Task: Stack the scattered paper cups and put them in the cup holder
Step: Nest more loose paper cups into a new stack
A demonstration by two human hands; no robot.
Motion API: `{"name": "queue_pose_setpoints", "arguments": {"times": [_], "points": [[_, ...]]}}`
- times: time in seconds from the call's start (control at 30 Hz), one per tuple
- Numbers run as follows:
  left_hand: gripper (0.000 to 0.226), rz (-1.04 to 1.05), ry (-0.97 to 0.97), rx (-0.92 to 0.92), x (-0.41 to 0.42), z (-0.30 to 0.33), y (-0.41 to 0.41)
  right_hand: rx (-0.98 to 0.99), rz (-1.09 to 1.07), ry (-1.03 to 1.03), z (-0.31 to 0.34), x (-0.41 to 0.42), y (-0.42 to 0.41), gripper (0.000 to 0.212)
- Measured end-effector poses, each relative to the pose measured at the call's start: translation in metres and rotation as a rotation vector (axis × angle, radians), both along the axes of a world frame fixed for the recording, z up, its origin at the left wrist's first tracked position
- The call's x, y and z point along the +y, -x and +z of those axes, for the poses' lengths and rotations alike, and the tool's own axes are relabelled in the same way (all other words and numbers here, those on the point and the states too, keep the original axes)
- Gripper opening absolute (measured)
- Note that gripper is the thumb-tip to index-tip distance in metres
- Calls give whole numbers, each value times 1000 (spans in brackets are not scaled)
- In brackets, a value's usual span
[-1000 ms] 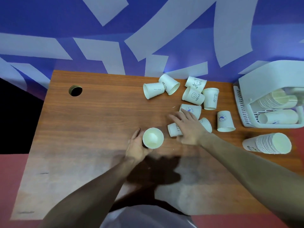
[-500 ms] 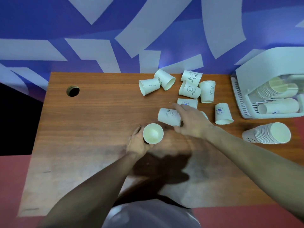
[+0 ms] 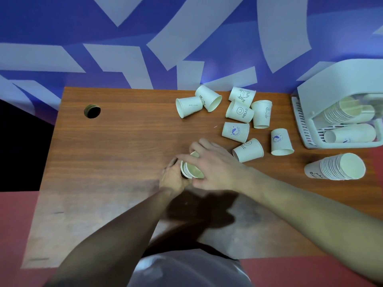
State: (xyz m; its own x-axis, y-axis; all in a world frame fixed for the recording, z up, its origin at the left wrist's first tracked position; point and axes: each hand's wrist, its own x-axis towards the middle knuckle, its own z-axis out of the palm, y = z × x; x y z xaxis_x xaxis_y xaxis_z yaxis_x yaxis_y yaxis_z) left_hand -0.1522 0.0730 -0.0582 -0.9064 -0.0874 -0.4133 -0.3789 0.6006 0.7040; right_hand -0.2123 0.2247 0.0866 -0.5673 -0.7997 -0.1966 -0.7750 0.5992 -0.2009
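The right hand [image 3: 215, 168] has carried its cup [image 3: 193, 169] from the worktop [image 3: 124, 141] into the left hand's [image 3: 173, 179] cup; both grips grasp it.

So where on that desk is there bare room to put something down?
The widest bare patch of the desk runs from the round hole to the hands. The near edge is bare too. It is crowded at the far right: loose cups lie between the hands and the cup holder, with a cup stack beside them.
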Motion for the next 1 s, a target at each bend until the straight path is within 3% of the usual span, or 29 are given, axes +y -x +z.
{"name": "queue_pose_setpoints", "arguments": {"times": [0.1,0.37,0.53,0.6,0.67,0.77,0.87,1.0], "points": [[87,-15,6,-26,-2,1,0,-3,-35,-10,-21,-9,0,83],[79,-92,82,-85,-6,-7,0,-101,-130,52,-70,-10,-20,86],[76,-111,90,-77,-8,-9,0,-91,-119,76,-73,-7,-20,89],[77,-99,70,-78,-7,-7,0,-170,-142,106,-67,-1,-14,91],[85,-53,42,-86,-6,-4,0,-280,-275,206,-60,11,-4,92],[92,-4,38,-100,-5,-1,0,-271,-618,380,-59,44,20,80],[90,-21,51,-84,-5,-5,0,-209,-992,289,-69,89,42,71],[94,-6,58,-87,-6,-13,-1,-248,-1277,100,-83,128,49,75]]}}
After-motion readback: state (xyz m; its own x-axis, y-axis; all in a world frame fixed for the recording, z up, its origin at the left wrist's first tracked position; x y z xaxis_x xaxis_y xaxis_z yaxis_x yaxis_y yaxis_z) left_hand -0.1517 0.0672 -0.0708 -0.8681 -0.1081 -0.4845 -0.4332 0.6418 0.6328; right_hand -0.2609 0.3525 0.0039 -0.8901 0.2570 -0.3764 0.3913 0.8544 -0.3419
